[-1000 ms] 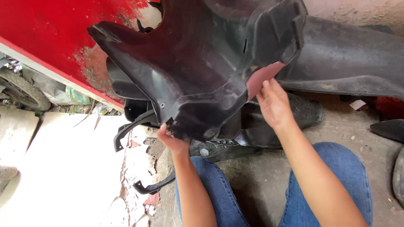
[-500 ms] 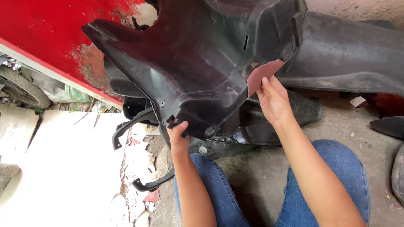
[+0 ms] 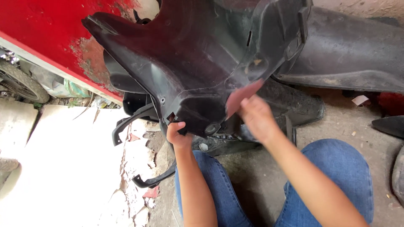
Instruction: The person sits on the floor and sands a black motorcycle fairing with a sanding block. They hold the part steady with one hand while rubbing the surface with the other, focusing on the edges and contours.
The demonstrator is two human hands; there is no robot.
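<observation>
Left hand [image 3: 179,135] grip pinching matte black plastic fairing [image 3: 198,63] edge; right hand [image 3: 257,119] grip pinching reddish sandpaper [image 3: 242,97].

We are seeing the black plastic fairing [image 3: 198,54] running off the top edge. The right hand [image 3: 256,117] is blurring, its fingertips hiding behind the reddish sanding sheet [image 3: 240,97]. The left hand [image 3: 179,134] is tucking its fingers under the fairing's near edge, out of sight.

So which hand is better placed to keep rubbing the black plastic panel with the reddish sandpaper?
Right hand: it holds the reddish sandpaper against the black plastic panel. The left hand is busy gripping the panel's lower edge.
</observation>
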